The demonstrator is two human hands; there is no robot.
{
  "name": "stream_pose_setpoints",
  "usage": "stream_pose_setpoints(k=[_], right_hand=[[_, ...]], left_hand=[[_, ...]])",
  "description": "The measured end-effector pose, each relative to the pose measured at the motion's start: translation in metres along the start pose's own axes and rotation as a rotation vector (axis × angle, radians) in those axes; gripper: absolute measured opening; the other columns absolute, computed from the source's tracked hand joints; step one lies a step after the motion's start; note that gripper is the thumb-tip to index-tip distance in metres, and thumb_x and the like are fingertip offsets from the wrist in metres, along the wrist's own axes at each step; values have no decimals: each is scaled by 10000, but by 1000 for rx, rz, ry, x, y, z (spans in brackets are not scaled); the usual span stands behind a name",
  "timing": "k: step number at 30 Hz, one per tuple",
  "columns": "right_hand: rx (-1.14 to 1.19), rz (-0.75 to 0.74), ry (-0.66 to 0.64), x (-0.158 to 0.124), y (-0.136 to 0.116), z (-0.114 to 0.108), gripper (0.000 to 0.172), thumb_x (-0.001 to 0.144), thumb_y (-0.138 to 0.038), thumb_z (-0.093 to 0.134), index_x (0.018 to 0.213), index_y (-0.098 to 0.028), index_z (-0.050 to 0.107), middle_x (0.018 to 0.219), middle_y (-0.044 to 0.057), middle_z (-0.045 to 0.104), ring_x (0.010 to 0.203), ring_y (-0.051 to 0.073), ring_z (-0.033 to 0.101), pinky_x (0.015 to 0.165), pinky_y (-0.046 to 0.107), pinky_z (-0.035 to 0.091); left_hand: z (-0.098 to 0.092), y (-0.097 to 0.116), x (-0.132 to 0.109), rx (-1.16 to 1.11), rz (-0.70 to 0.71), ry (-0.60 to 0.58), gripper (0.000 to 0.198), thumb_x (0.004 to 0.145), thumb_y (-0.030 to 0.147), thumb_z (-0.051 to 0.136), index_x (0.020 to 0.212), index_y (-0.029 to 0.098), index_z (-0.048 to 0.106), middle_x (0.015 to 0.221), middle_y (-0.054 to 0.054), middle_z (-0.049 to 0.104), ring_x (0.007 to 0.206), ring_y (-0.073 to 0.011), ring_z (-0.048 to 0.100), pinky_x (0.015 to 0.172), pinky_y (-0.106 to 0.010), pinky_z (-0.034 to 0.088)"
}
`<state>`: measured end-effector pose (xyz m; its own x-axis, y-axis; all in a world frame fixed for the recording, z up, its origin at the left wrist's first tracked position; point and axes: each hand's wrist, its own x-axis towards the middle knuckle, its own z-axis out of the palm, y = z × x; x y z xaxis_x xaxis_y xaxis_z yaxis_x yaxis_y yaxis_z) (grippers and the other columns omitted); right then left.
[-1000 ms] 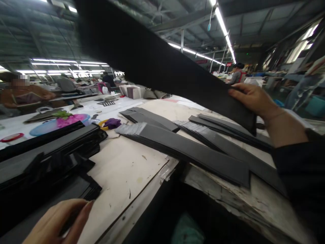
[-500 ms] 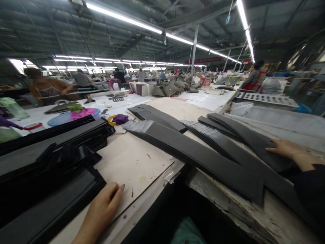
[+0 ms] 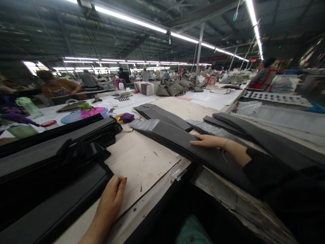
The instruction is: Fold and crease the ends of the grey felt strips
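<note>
My right hand lies flat on the top of a long fanned stack of dark grey strips, fingers stretched toward the left. A thin thread or cord hangs at its wrist. My left hand rests on a pale board, close beside a pile of black panels. Its fingers are curled, with the thumb along them; what they hold, if anything, is hidden. More grey strips lie behind the long stack, and another bundle lies to its right.
Black folded pieces fill the left side. Beyond them are a blue basin with a pink item, a purple cloth and a green bottle. Grey-green bag-like pieces are heaped farther back. Other people work at distant tables.
My right hand has moved left from the right-hand bundle onto the long middle stack. The left hand stays by the black panels. The view has shifted slightly left.
</note>
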<state>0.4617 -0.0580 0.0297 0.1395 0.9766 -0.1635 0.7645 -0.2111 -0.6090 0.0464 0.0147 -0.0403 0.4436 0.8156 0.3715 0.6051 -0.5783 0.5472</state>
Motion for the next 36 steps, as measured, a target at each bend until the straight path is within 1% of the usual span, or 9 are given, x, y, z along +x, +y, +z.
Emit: stream_pose_setpoints(k=[5, 13, 19, 22, 24, 27, 31, 34, 36], right_hand=[[193, 149, -161, 18, 4, -1, 572, 669, -627, 546, 1069, -220, 595, 1073, 46, 622, 974, 257, 581, 864, 339, 467], [308, 268, -286, 24, -1, 8, 572, 602, -561, 648, 1056, -222, 567, 1042, 62, 632, 875, 238, 623, 705, 317, 534], [259, 217, -152, 15, -25, 9, 554, 571, -502, 694, 1035, -221, 579, 956, 68, 659, 833, 231, 634, 717, 312, 534], [388, 228, -159, 0, -46, 6, 504, 602, -501, 671, 1024, -241, 578, 907, 50, 671, 781, 226, 646, 682, 330, 548], [511, 298, -202, -11, -62, 4, 449, 632, -523, 639, 974, -235, 595, 846, 52, 682, 709, 222, 654, 630, 334, 559], [704, 411, -289, -27, -83, 5, 423, 672, -554, 585, 890, -192, 618, 758, 70, 687, 605, 211, 649, 569, 326, 565], [908, 398, -248, -42, -95, 27, 391, 715, -511, 566, 878, -157, 610, 713, 62, 685, 568, 180, 640, 564, 291, 562], [962, 285, -145, -50, -92, 52, 322, 727, -422, 596, 898, -148, 594, 730, 58, 685, 572, 160, 637, 566, 258, 552], [968, 221, -104, -55, -87, 66, 331, 731, -394, 603, 944, -143, 576, 769, 66, 685, 600, 160, 641, 576, 251, 544]], left_hand=[[-5, 5, 1, -61, 50, 51, 222, 840, 375, 349, 716, 208, 427, 645, 13, 458, 598, -148, 470, 574, -259, 399], [-10, 14, -3, -105, 91, -40, 224, 828, 362, 402, 675, 199, 422, 643, 22, 433, 595, -127, 442, 580, -237, 382], [-7, 13, -6, -57, 43, -83, 343, 839, 394, 361, 562, 195, 328, 558, 44, 338, 529, -107, 404, 539, -223, 337], [-5, 12, -5, -64, 37, -119, 370, 823, 403, 393, 530, 192, 312, 531, 47, 328, 512, -103, 386, 525, -225, 324], [-4, 13, -5, -123, 7, -101, 349, 806, 406, 426, 539, 190, 365, 544, 40, 375, 535, -111, 408, 538, -232, 341], [-2, 21, -5, -358, -112, -147, 239, 760, 422, 499, 746, 185, 524, 705, 2, 533, 632, -136, 505, 588, -253, 404], [11, 47, -5, -883, -468, -414, 518, 732, 461, 557, 1146, 176, 429, 1040, -93, 565, 787, -157, 598, 638, -258, 464], [27, 73, 2, -1215, -663, -534, 524, 768, 464, 533, 1181, 166, 413, 1157, -128, 531, 878, -156, 602, 758, -266, 461], [38, 89, 13, -1361, -653, -611, 477, 781, 482, 511, 1136, 166, 475, 1171, -118, 537, 938, -164, 587, 803, -272, 450]])
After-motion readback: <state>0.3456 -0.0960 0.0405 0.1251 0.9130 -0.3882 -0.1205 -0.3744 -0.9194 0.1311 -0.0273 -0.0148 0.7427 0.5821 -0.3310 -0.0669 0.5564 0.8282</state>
